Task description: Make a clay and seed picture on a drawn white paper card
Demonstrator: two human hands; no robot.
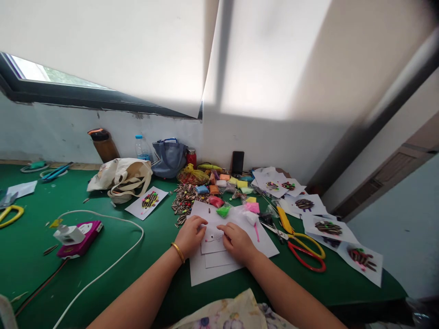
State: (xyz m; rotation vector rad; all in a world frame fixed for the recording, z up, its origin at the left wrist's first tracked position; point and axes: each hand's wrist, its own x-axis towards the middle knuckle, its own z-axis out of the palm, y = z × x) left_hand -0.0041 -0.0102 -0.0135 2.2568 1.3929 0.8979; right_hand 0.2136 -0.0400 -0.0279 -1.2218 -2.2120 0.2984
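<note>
Both my hands rest at a small stack of white paper (pixel 219 262). My left hand (pixel 190 235) lies at the left edge of the top sheet, its fingers loosely bent and holding nothing I can see. My right hand (pixel 237 243) is on the right part of that sheet, index finger stretched toward the left, with nothing visible in it. Between the hands shows a faint line drawing (pixel 214 238) with a dark dot and a small pink bit. A strip of pink clay (pixel 256 232) lies on the paper, right of my right hand. Green clay (pixel 223 210) sits just beyond.
Sunflower seeds (pixel 185 201) are heaped behind the paper, beside several bagged clay pieces (pixel 214 189). Scissors with yellow and red handles (pixel 307 256) lie at right, near finished seed pictures (pixel 331 227). At left are a cloth bag (pixel 120 176), a purple power strip (pixel 80 237) and a white cable (pixel 113 263).
</note>
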